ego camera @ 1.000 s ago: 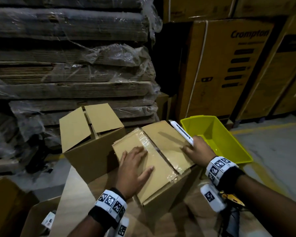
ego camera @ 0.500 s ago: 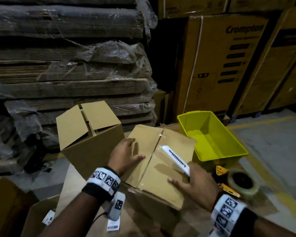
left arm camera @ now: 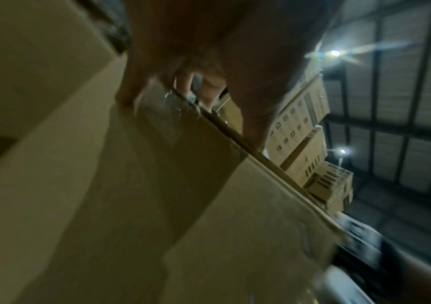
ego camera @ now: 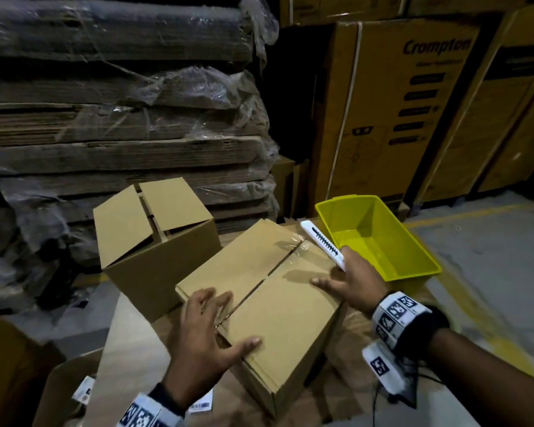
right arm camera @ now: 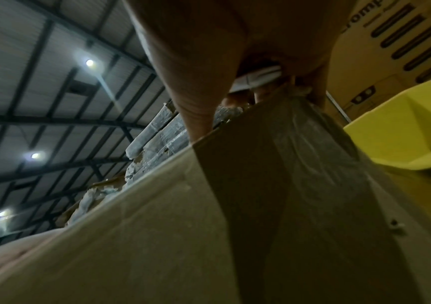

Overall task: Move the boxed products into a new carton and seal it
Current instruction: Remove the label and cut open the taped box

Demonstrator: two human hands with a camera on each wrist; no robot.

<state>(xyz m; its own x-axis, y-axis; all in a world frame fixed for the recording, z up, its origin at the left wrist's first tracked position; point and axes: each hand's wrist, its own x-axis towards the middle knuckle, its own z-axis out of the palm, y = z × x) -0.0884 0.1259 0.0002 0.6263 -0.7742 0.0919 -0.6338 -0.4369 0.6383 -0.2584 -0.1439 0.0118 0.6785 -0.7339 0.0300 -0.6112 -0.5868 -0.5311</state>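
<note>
A closed brown carton (ego camera: 278, 306) lies in front of me, its taped top seam slit along the middle. My left hand (ego camera: 207, 334) presses on its near left end, fingers spread across the seam and thumb on the top. The left wrist view shows these fingers (left arm camera: 128, 90) at the carton's (left arm camera: 105, 205) taped edge. My right hand (ego camera: 352, 282) rests on the far right edge and grips a white box cutter (ego camera: 321, 241) that points away. The cutter (right arm camera: 258, 79) shows under the palm in the right wrist view. A second carton (ego camera: 154, 238) stands behind with its flaps open.
A yellow plastic bin (ego camera: 379, 238) sits right of the carton, close to the cutter. Plastic-wrapped stacks of flat cardboard (ego camera: 121, 118) rise behind, and tall printed boxes (ego camera: 398, 103) at the back right. Flat cardboard sheets (ego camera: 130, 349) and a barcode label (ego camera: 201, 405) lie under my arms.
The carton has turned on the table. My right hand with the cutter went from the near side to the far right edge. My left hand shifted to the near end.
</note>
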